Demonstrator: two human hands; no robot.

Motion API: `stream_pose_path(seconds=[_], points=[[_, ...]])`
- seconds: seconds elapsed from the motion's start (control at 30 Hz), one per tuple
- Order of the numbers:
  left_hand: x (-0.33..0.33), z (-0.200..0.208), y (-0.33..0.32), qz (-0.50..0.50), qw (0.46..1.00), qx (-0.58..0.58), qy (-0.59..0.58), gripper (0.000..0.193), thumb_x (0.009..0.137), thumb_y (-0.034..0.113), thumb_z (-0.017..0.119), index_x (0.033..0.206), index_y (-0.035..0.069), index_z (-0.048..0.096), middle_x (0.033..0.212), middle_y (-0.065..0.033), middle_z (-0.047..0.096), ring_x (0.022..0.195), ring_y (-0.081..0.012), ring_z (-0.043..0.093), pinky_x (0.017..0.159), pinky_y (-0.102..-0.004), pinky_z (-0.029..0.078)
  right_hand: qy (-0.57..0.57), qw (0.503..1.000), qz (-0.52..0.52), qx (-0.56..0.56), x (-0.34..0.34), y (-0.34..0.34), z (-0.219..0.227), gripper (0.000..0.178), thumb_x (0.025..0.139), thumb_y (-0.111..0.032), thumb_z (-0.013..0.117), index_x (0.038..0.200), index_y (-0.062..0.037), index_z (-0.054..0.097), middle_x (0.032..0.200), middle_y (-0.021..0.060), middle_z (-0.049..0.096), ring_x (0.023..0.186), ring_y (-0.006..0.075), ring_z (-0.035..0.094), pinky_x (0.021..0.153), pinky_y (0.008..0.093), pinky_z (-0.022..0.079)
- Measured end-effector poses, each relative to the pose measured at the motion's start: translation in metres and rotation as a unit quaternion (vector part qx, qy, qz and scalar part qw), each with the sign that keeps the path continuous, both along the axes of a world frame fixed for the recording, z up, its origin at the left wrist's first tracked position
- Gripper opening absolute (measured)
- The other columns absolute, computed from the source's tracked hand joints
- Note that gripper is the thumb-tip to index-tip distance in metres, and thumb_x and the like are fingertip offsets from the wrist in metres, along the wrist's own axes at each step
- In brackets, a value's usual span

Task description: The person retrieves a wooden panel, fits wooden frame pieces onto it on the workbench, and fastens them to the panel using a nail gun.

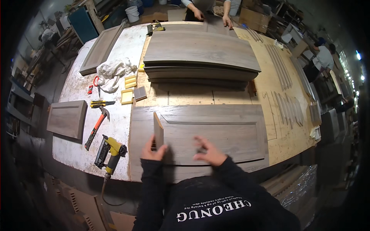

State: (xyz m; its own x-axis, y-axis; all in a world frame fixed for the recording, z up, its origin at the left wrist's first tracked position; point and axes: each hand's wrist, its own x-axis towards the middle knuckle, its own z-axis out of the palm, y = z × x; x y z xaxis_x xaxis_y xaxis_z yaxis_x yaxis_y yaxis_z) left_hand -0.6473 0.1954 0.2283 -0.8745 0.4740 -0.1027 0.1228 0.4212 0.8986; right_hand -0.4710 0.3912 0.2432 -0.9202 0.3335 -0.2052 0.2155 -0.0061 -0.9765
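Observation:
A grey-brown wood-grain panel (pixel 227 138) lies flat in front of me, with a thin dark moulding line along its far and right sides. My left hand (pixel 153 150) is closed around the near end of a short wooden strip (pixel 158 129), which stands on edge across the panel's left part. Over the middle of the panel is my right hand (pixel 210 152), fingers spread and slightly blurred, with nothing in it. To the left, a yellow and black nail gun (pixel 112 152) lies on the white part of the table beside a hammer (pixel 96 127) with an orange handle.
Beyond the panel rises a stack of similar panels (pixel 200 48). Thin strips (pixel 279 67) lie at the right. Small yellow boxes (pixel 127 97), a crumpled white cloth (pixel 115 73) and a small panel (pixel 66 118) are at the left. A co-worker's hands (pixel 227 21) work at the far edge.

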Motion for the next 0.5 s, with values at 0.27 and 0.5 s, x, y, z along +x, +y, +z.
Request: stream_pose_path(seconds=[0.27, 0.5], points=[[-0.041, -0.046, 0.025, -0.037, 0.963, -0.248, 0.102, 0.063, 0.059, 0.03, 0.079, 0.11, 0.0, 0.057, 0.105, -0.0201, 0.059, 0.094, -0.0361, 0.058, 0.082, -0.0398, 0.047, -0.174, 0.832, -0.413, 0.328, 0.123, 0.164, -0.023, 0.065, 0.075, -0.031, 0.072, 0.127, -0.0013, 0.045, 0.126, 0.0203, 0.045, 0.119, 0.0329, 0.044, 0.097, 0.0382, 0.037], [-0.032, -0.065, 0.042, 0.027, 0.946, -0.289, 0.146, 0.064, 0.057, 0.03, 0.081, 0.109, 0.001, 0.058, 0.1, -0.0191, 0.056, 0.091, -0.0366, 0.057, 0.082, -0.0412, 0.047, -0.336, 0.77, -0.46, 0.287, 0.174, 0.196, -0.068, 0.057, 0.072, -0.027, 0.073, 0.12, -0.0026, 0.054, 0.117, 0.0184, 0.054, 0.11, 0.0313, 0.051, 0.095, 0.039, 0.041]])
